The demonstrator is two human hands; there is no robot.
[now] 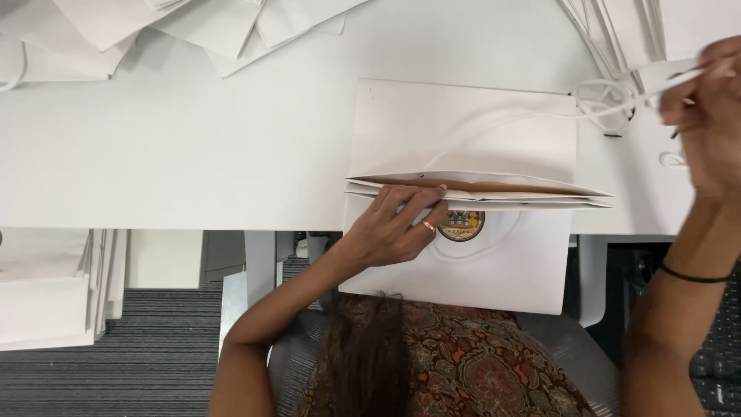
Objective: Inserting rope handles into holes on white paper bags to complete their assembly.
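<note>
Pressing down on a flat white paper bag point(463, 127) lying on the white table point(177, 154), the left hand point(394, 228) is spreading its fingers point(409, 202) loosely, tips touching the folded gusset edge that is running left to right across the bag's middle; nothing is clasped, just pinned. The bag's long fold axis is lying straight across, directly ahead of those fingertips, with a round gold sticker point(461, 225) just to their right on the lower panel hanging off the table edge. The right hand point(706, 108) is raised well off to the right, fingers pinched closed around a white cord handle point(617, 96) that is trailing from the bag's upper right corner. The left hand is nearer to the fold; the right is nearer to the cord. More white bags point(193, 27) are piling beyond the fingers, at the far table edge.
</note>
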